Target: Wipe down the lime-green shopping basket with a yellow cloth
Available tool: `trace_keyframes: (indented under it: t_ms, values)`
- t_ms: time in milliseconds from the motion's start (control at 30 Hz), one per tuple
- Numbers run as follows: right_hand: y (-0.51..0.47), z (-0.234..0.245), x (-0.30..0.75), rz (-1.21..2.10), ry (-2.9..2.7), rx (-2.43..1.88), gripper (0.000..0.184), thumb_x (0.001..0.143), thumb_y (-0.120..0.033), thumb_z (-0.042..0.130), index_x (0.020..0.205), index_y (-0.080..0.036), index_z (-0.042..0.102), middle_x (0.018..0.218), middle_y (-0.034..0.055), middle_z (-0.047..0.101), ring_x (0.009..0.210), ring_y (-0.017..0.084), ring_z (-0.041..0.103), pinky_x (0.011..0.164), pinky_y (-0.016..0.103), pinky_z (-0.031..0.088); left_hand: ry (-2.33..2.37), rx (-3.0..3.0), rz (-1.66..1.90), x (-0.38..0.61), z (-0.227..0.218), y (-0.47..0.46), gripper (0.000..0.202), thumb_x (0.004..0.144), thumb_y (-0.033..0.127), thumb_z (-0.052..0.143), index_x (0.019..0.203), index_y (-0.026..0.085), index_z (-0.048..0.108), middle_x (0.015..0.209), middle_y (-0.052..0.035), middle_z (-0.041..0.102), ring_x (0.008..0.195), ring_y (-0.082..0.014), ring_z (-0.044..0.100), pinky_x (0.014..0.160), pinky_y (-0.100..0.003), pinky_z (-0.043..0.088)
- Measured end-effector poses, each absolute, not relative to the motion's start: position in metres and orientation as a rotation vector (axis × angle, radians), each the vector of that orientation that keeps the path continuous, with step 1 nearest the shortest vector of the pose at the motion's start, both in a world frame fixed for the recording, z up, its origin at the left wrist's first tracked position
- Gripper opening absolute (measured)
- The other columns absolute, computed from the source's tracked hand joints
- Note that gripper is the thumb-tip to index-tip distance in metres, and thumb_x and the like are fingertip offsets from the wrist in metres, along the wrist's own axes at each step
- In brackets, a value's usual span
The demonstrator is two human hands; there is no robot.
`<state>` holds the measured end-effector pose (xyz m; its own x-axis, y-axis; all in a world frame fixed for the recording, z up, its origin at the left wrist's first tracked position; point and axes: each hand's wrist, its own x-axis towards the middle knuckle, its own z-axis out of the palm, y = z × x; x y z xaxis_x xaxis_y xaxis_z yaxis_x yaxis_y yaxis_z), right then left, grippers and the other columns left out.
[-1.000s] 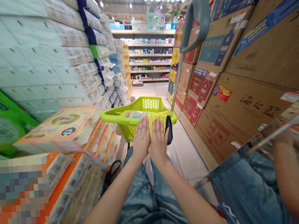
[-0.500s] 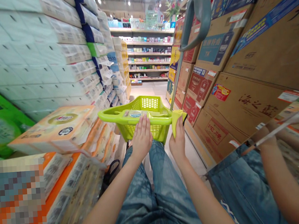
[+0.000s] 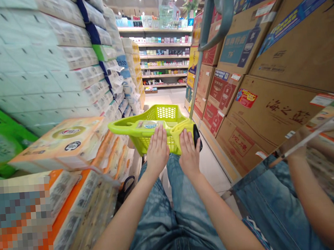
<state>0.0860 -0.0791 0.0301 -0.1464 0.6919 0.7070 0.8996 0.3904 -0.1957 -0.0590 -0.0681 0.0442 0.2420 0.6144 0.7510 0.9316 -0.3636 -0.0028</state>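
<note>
Both hands on a lime-green shopping basket (image 3: 121, 128) held out in front of the lap, jeans (image 3: 174, 223) just below the hands. Left hand (image 3: 157, 150) open, palm down, fingers spread, resting at the basket's near rim, not clenched. Right hand (image 3: 189, 154) also open and flat, lying on a yellow cloth (image 3: 181, 129) bunched over the rim; no firm grip visible, though a light hold can't be ruled out. Just past the right fingertips sits a black object (image 3: 197, 137), unclear what, maybe a phone. In the basket, ahead of the left hand, is a clear-wrapped packet (image 3: 150, 125) with a blue label. So far these items are in or on the basket; what's left can't be told from this view. Basket's long axis runs forward from the hands down the aisle, far end pointing toward the shelves (image 3: 162, 60), slightly tilted. Grey pole handle (image 3: 217, 11) rises up right of the right hand. Tissue packs (image 3: 59, 145) are stacked left of the left hand, cardboard cartons (image 3: 272, 117) right of the right hand.
</note>
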Motion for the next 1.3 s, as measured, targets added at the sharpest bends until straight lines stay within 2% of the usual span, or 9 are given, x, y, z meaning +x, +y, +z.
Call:
trace_keyframes:
  t_ms: [133,267,433,533,667,800,1033,1233,1300]
  values:
    - [-0.066,0.026,0.121,-0.156,-1.674,-1.385,0.087,0.077,0.001,0.033,0.159,-0.017,0.006,0.163,0.0138,0.023,0.153,0.021,0.014,0.121,0.057,0.017,-1.413,-2.066,-0.958,-0.058,0.044,-0.068,0.076,0.091,0.014,0.041,0.157,0.008,0.004,0.162,-0.0176,0.022,0.152,-0.0265,0.013,0.121,-0.047,0.027]
    - [-0.059,0.022,0.124,0.056,-1.548,-1.259,0.082,0.08,-0.002,0.033,0.158,-0.018,0.013,0.162,0.0118,0.026,0.152,0.019,0.02,0.121,0.049,0.025,-1.409,-2.066,-0.976,-0.058,0.044,-0.069,0.076,0.091,0.014,0.041,0.157,0.008,0.004,0.162,-0.0182,0.023,0.152,-0.0276,0.013,0.121,-0.048,0.027]
    - [-0.068,0.02,0.096,-0.029,-1.558,-1.281,0.085,0.081,-0.003,0.033,0.159,-0.016,0.0,0.166,0.0128,0.012,0.154,0.021,0.007,0.122,0.056,0.018,-1.413,-2.04,-0.974,-0.057,0.044,-0.069,0.076,0.092,0.014,0.04,0.157,0.008,0.001,0.161,-0.019,0.022,0.152,-0.0275,0.013,0.12,-0.049,0.028]
    - [-0.071,0.023,0.082,-0.078,-1.533,-1.349,0.085,0.081,-0.003,0.032,0.158,-0.014,-0.004,0.165,0.016,0.01,0.154,0.023,0.004,0.12,0.061,0.015,-1.41,-2.017,-0.972,-0.056,0.043,-0.067,0.077,0.092,0.014,0.041,0.157,0.008,0.0,0.161,-0.0199,0.023,0.152,-0.0283,0.013,0.12,-0.049,0.029]
    - [-0.075,0.027,0.063,-0.151,-1.512,-1.385,0.08,0.086,-0.007,0.031,0.158,-0.013,-0.005,0.164,0.0183,0.015,0.154,0.025,0.006,0.119,0.063,0.016,-1.415,-1.997,-0.958,-0.055,0.041,-0.065,0.078,0.091,0.014,0.042,0.157,0.006,0.0,0.16,-0.0209,0.025,0.151,-0.0291,0.014,0.119,-0.049,0.03]
    - [-0.085,0.026,0.039,-0.247,-1.714,-1.387,0.075,0.091,-0.009,0.033,0.159,-0.018,0.003,0.162,0.0148,0.026,0.153,0.023,0.011,0.121,0.058,0.016,-1.434,-1.974,-0.952,-0.057,0.039,-0.064,0.075,0.092,0.01,0.037,0.157,0.008,-0.001,0.159,-0.0195,0.029,0.151,-0.0271,0.016,0.119,-0.048,0.032]
    - [-0.083,0.022,0.07,-0.352,-1.824,-1.311,0.078,0.086,0.0,0.032,0.159,-0.021,0.01,0.158,0.0122,0.035,0.153,0.02,0.015,0.122,0.058,0.007,-1.404,-2.024,-0.893,-0.063,0.043,-0.067,0.078,0.091,0.013,0.042,0.157,0.008,0.001,0.16,-0.0189,0.028,0.151,-0.0272,0.016,0.121,-0.046,0.029]
    - [-0.063,0.02,0.125,-0.083,-1.621,-1.188,0.087,0.078,0.0,0.033,0.159,-0.02,0.01,0.164,0.0094,0.021,0.152,0.019,0.02,0.121,0.049,0.026,-1.421,-2.028,-0.878,-0.059,0.045,-0.068,0.079,0.091,0.013,0.044,0.157,0.006,0.0,0.161,-0.0189,0.025,0.152,-0.0271,0.012,0.121,-0.046,0.028]
    - [-0.064,0.023,0.123,-0.057,-1.599,-1.189,0.087,0.077,0.0,0.033,0.159,-0.021,0.01,0.164,0.0076,0.022,0.152,0.019,0.019,0.121,0.049,0.026,-1.426,-2.023,-0.893,-0.058,0.044,-0.069,0.08,0.09,0.013,0.044,0.157,0.006,0.0,0.161,-0.0186,0.023,0.152,-0.0275,0.011,0.121,-0.047,0.028]
